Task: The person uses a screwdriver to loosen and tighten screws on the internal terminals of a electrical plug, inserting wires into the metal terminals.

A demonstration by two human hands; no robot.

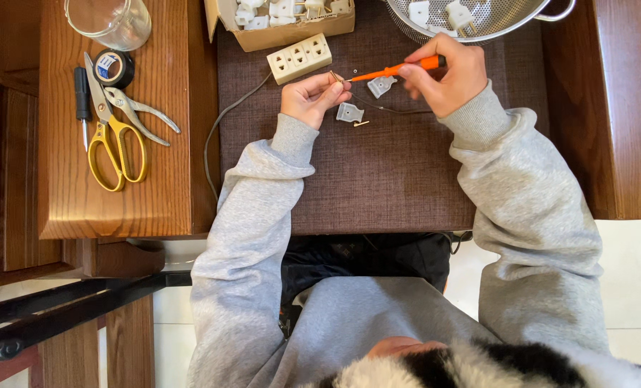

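I see both hands at work over the bench (378,179).
Right hand (446,75) fingers clamp an orange screwdriver (388,70); left hand (309,97) fingers pinch a small metal part (337,77) at its tip.

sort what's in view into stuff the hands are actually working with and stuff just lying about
In use:
- orange screwdriver in right hand
- small metal part pinched in left hand
- white plug shells and thin wire beside the hands

Lying about:
- yellow scissors
- pliers
- tape roll
- glass jar
- power strip
- colander

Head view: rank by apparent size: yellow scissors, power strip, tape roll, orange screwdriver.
1. yellow scissors
2. orange screwdriver, partly hidden in the right hand, and power strip: look alike, unranked
3. tape roll
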